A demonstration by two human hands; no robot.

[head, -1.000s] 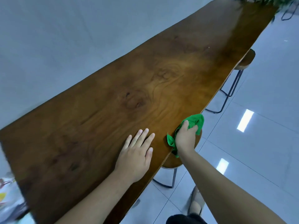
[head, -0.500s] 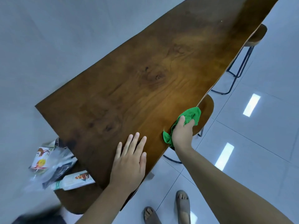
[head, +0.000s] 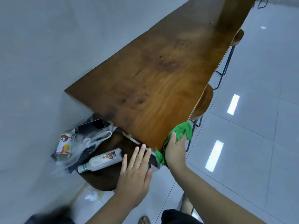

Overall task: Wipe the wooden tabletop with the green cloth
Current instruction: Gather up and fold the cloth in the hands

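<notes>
The right hand (head: 175, 151) is closed around the crumpled green cloth (head: 181, 132), pressed at the near corner of the long brown wooden tabletop (head: 161, 81). The left hand (head: 135, 173) is held flat, fingers spread, beyond that corner above a low dark stool (head: 103, 177).

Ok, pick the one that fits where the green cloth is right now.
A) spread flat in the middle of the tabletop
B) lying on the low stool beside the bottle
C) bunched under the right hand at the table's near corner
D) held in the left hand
C: the green cloth is bunched under the right hand at the near corner of the wooden tabletop, while the left hand is open and holds nothing.
</notes>
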